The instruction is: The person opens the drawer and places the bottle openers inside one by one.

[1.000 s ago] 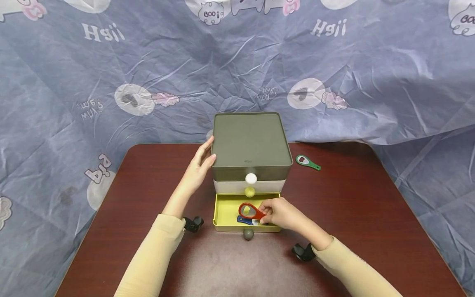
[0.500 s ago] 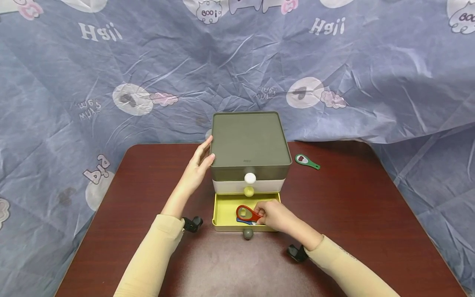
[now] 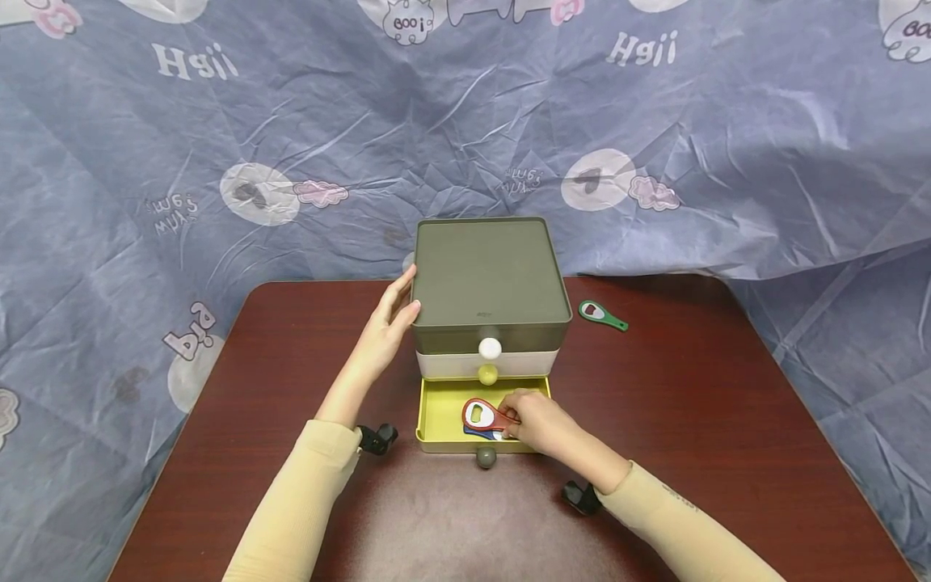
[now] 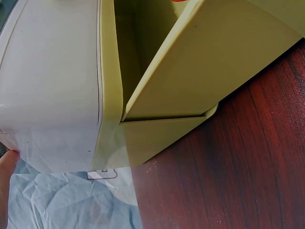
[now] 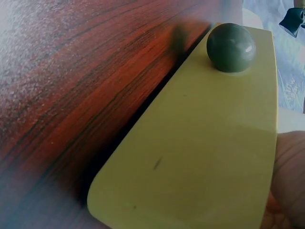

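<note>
My right hand pinches the handle of a red bottle opener inside the pulled-out yellow bottom drawer. Partly under it lies a blue bottle opener, whose other end is hidden by the red one and the fingers. My left hand, fingers extended, rests against the left side of the stacked drawer box with its dark green top. In the left wrist view a fingertip touches the box's pale side. The right wrist view has part of the hand behind the drawer front.
To the right of the box, a green bottle opener lies on the dark red table. A round grey-green knob sticks out from the drawer front. White and yellow knobs mark the levels above. A printed cloth hangs behind.
My right hand has shifted slightly left, taking the red bottle opener further over the blue one. The red opener's pale face has tilted into clearer view. My left hand stays on the box.
</note>
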`<state>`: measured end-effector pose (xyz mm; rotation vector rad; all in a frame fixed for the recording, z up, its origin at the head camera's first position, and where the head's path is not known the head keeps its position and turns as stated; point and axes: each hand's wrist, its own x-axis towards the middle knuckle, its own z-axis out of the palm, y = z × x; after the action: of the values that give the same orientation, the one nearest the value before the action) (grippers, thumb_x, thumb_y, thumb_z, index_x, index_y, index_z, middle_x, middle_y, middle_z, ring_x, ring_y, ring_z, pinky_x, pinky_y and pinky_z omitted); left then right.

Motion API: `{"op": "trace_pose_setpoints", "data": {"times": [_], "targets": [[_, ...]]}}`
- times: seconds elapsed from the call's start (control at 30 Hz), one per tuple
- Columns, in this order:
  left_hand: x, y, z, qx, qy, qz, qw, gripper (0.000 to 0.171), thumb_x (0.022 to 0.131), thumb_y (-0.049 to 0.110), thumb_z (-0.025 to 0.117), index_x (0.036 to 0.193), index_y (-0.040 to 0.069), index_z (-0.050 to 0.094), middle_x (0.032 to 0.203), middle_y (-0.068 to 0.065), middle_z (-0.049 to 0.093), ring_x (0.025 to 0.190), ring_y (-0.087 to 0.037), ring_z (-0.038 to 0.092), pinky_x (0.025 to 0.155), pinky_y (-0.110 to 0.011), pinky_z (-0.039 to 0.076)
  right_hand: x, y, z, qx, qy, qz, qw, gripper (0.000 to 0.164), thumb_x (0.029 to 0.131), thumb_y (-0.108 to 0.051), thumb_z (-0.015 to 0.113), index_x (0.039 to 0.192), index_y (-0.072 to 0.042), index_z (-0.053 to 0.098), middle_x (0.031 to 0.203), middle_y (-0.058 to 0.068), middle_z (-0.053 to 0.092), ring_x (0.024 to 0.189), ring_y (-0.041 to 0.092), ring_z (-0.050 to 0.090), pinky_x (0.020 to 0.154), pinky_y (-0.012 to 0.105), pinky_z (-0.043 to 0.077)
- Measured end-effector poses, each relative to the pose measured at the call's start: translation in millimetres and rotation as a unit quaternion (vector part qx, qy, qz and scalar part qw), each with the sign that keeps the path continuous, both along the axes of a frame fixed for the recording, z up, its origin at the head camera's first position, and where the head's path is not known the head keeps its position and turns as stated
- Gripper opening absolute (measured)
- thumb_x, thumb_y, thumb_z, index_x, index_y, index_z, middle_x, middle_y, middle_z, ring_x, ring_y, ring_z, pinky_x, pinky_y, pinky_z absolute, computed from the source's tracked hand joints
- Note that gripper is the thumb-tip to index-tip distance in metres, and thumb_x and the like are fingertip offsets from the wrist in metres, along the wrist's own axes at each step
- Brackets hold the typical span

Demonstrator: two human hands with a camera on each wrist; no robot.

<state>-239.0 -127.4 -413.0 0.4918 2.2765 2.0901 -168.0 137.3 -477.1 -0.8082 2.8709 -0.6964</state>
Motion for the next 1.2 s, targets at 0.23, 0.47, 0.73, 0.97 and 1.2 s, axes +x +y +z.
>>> {"op": "trace_pose_setpoints", "data": {"times": [0.23, 0.47, 0.73, 0.97, 1.2], "targets": [[0.0, -1, -0.1, -0.005, -0.003, 0.005, 1.0000, 0.056, 0.105, 0.018, 0.046, 0.157, 0.020, 0.026, 0.162, -0.008, 0.024, 0.150, -0.024, 0.024, 0.118, -0.054, 0.027, -0.1, -1, 0.8, 0.014, 0.008, 0.006, 1.000, 0.021, 0.070, -0.005, 0.085, 0.085, -0.004, 0.070, 0.075, 0.001, 0.059, 0.069, 0.009, 0.053, 0.061, 0.020, 0.043], [-0.3, -2, -0.6, -0.006, -0.003, 0.002, 1.0000, 0.056, 0.105, 0.018, 0.045, 0.157, 0.020, 0.025, 0.163, -0.007, 0.024, 0.150, -0.024, 0.023, 0.117, -0.055, 0.027, -0.6, 5, 7.3, -0.051, -0.024, 0.010, 0.998, 0.018, 0.075, -0.005, 0.082, 0.091, -0.002, 0.072, 0.079, 0.002, 0.065, 0.072, 0.010, 0.061, 0.065, 0.019, 0.049], [-0.8, -1, -0.5, -0.013, -0.004, 0.003, 0.9999, 0.056, 0.105, 0.019, 0.045, 0.157, 0.021, 0.026, 0.163, -0.007, 0.024, 0.150, -0.024, 0.023, 0.117, -0.055, 0.028, -6.2, 37, 32.6, -0.161, -0.054, -0.018, 0.985, 0.015, 0.081, -0.004, 0.078, 0.096, -0.005, 0.073, 0.089, 0.004, 0.072, 0.076, 0.007, 0.066, 0.069, 0.023, 0.057], [-0.6, -1, 0.4, -0.008, 0.003, 0.004, 1.0000, 0.057, 0.105, 0.018, 0.046, 0.157, 0.020, 0.026, 0.162, -0.008, 0.025, 0.150, -0.025, 0.025, 0.116, -0.056, 0.029, -21.5, 84, 48.6, -0.189, -0.097, -0.101, 0.972, 0.016, 0.084, -0.013, 0.078, 0.098, -0.007, 0.073, 0.088, 0.005, 0.074, 0.077, 0.008, 0.068, 0.068, 0.022, 0.055], [-1.0, -1, -1.4, -0.011, 0.004, 0.006, 0.9999, 0.056, 0.105, 0.020, 0.046, 0.157, 0.022, 0.027, 0.162, -0.007, 0.026, 0.149, -0.024, 0.025, 0.116, -0.056, 0.029, -48.5, 128, 45.3, -0.199, -0.133, -0.181, 0.954, 0.035, 0.088, -0.025, 0.075, 0.112, 0.000, 0.068, 0.095, 0.002, 0.075, 0.083, 0.004, 0.069, 0.072, 0.020, 0.053]]}}
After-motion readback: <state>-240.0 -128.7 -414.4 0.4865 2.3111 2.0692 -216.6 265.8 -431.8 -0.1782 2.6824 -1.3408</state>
